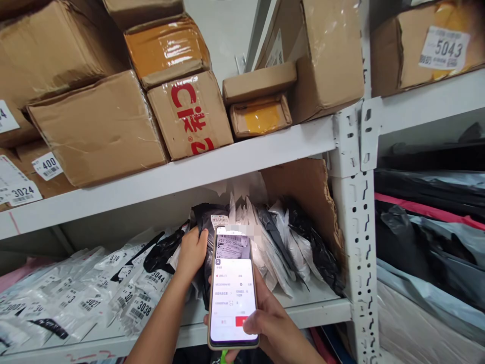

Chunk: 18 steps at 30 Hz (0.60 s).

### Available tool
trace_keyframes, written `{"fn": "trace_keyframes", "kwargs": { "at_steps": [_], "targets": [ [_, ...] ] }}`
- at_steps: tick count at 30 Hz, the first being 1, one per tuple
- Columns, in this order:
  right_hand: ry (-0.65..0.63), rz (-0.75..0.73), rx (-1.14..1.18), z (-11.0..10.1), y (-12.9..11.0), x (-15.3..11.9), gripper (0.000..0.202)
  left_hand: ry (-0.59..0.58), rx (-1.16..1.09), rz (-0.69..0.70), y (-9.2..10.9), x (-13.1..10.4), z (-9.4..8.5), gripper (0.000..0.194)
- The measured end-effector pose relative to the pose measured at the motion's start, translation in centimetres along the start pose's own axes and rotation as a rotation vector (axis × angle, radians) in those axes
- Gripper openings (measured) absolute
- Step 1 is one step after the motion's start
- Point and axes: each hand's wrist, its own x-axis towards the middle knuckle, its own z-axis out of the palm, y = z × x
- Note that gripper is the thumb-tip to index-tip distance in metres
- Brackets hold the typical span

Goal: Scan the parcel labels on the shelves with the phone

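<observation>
The right hand wraps round a phone, thumb over the red button low on its screen. Just left of the phone, the left hand closes on the near edge of a black parcel standing on the lower shelf. White and dark parcels lean farther right; labelled parcels, including 3044 and 3038, lie left. Cartons sit above.

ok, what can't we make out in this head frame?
All head view:
- Phone fine print: too small and blurred.
- Right hand: most fingers hidden behind the phone.
- Left hand: fingertips unclear against the black parcel.
- Box label ending in 4: leading digits cut off by the left edge.
</observation>
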Motion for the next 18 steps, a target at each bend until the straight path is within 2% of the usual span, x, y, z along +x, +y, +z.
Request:
{"fn": "trace_keyframes", "kwargs": {
  "at_steps": [3,6,8,18],
  "targets": [
    [0.03,-0.026,0.006,-0.46,0.43,-0.03,0.102,0.006,0.022,-0.004,0.0,0.02,0.03,0.028],
    [0.108,-0.034,0.01,-0.52,0.84,0.09,0.081,-0.002,0.024,0.002,0.11,0.04,0.0,0.028],
    [0.158,-0.033,-0.001,-0.32,1.0,0.12,0.074,0.001,0.03,-0.002,0.17,0.05,-0.02,0.029],
    [0.204,-0.043,0.047,0.28,0.99,-0.23,0.085,-0.015,0.031,-0.023,0.25,-0.05,-0.03,0.03]
  ]
}}
